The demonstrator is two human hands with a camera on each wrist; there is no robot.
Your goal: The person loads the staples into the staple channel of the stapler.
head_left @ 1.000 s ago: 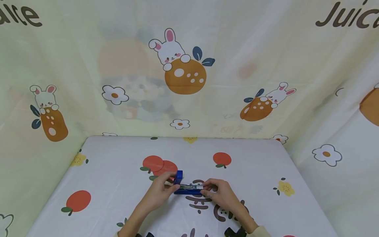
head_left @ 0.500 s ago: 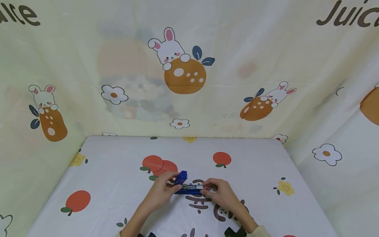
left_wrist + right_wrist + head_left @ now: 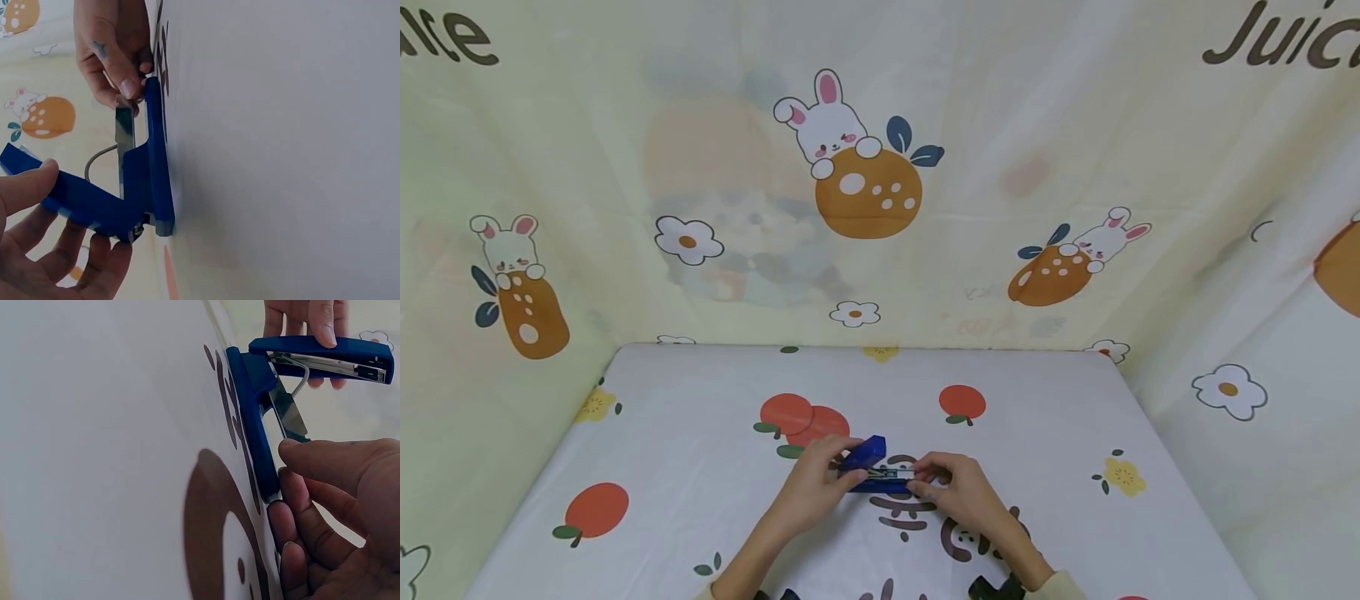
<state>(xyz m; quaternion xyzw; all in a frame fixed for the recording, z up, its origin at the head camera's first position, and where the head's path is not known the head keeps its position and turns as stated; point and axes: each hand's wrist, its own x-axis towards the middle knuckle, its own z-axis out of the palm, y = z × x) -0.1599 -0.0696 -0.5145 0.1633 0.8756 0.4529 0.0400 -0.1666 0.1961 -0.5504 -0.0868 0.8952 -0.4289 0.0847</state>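
A blue stapler [image 3: 867, 452] stands near the middle of the table with its top cover swung up from the base [image 3: 159, 156]. My left hand [image 3: 814, 490] grips the raised cover, thumb on one side and fingers on the other, as the left wrist view shows. Under the cover, the metal staple channel [image 3: 289, 415] is exposed, and a curved wire links it to the cover. My right hand [image 3: 961, 493] pinches the free front end of this channel, its fingers beside the front of the base. In the right wrist view, the channel's tip is hidden by the thumb.
The white tablecloth [image 3: 700, 467] has printed oranges, flowers and dark lettering. Behind the table hangs a printed curtain [image 3: 970, 275], with more cloth at both sides. Black wrist gear [image 3: 996, 587] shows at the lower edge.
The stapler's cover has tilted down toward the right, from nearly upright to a lower slant. My left hand has shifted slightly right with it; my right hand stays in place.
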